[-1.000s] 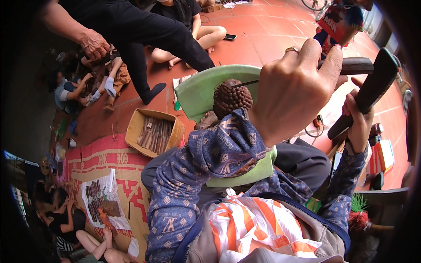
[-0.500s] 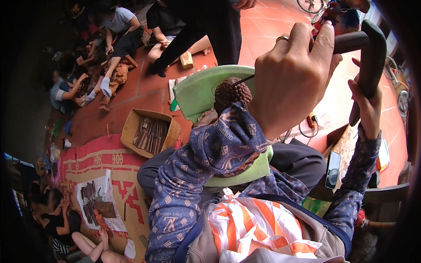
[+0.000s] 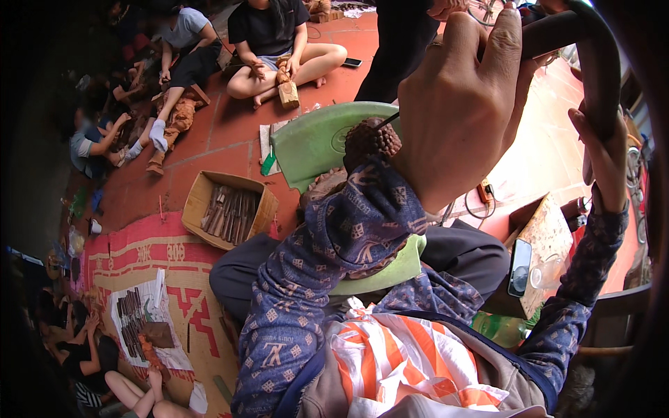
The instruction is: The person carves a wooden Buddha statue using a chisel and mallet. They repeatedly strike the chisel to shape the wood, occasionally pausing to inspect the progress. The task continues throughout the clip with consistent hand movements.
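In my left hand (image 3: 467, 104), fingers closed, is a chisel whose thin metal shaft (image 3: 389, 120) reaches the knobbed top of a dark brown carved wooden head (image 3: 373, 145). From the other side of the fist its dark handle (image 3: 542, 36) sticks out. My right hand (image 3: 603, 150), further right, grips a dark wooden mallet (image 3: 605, 76) held upright; its upper end meets the chisel handle. The carving rests against a green plastic chair (image 3: 306, 146) between my legs, and my left sleeve hides much of it.
A cardboard box (image 3: 261, 226) of tools stands left of my knee. More tools lie on white paper (image 3: 171, 299) over a patterned mat (image 3: 198, 334). To my right are a phone (image 3: 520, 268), a board (image 3: 550, 230) and a bottle (image 3: 498, 329). Several people sit around; one person (image 3: 268, 42) holds a carving.
My view has shifted slightly. Both hands and their tools sit higher in the picture. The standing person has moved right, uncovering the seated person with a carving.
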